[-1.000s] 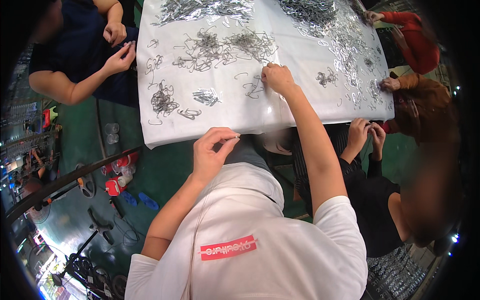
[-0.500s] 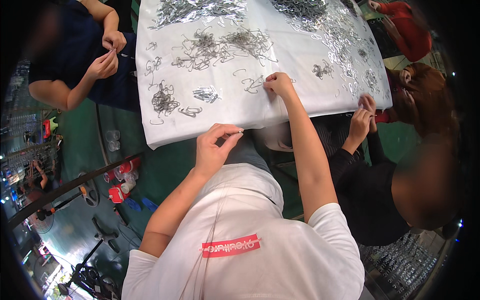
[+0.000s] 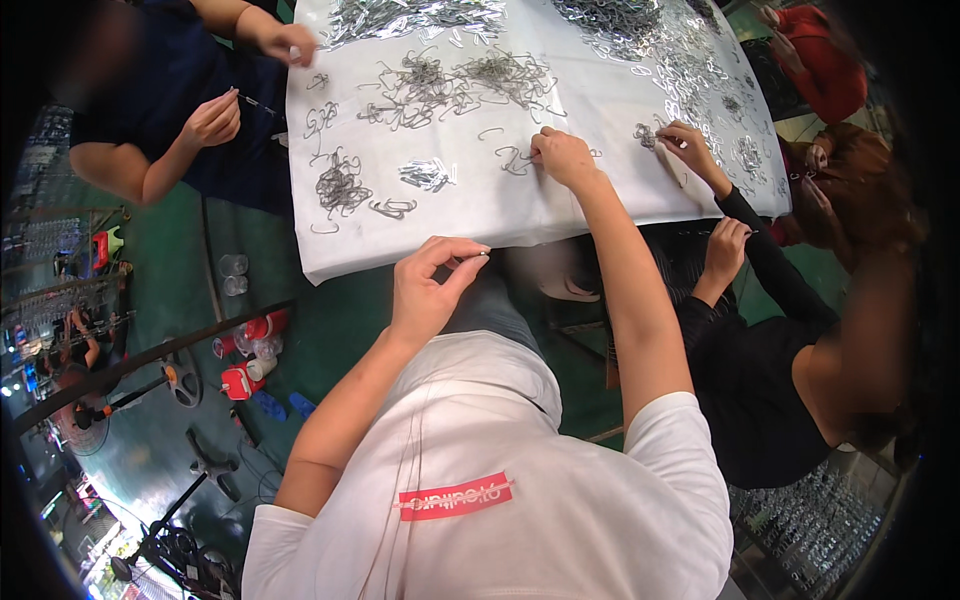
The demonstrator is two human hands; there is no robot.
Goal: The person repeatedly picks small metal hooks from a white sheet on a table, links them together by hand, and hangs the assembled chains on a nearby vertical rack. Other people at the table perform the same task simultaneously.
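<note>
My left hand [image 3: 435,285] is just off the table's near edge, thumb and forefinger pinched on a small metal piece; only its tip shows. My right hand [image 3: 565,158] rests on the white-covered table [image 3: 440,225] with its fingers closed, right beside a few loose wire hooks [image 3: 515,160]. Whatever those fingertips hold is hidden. Farther off lies a spread heap of wire hooks [image 3: 425,85]. Toward the left are a smaller pile of hooks [image 3: 342,187] and a little stack of shiny flat metal strips [image 3: 427,175].
Larger heaps of shiny metal pieces [image 3: 415,18] cover the far side. A co-worker's hand [image 3: 213,120] is at the left edge. Another co-worker's hand [image 3: 690,150] reaches over hooks on the right. Red and white containers [image 3: 242,380] and a fan [image 3: 85,420] stand on the floor at left.
My right hand stays by the loose hooks, and my left keeps its pinch. The right co-worker's hand has reached onto the table; the left co-worker's hands have moved apart.
</note>
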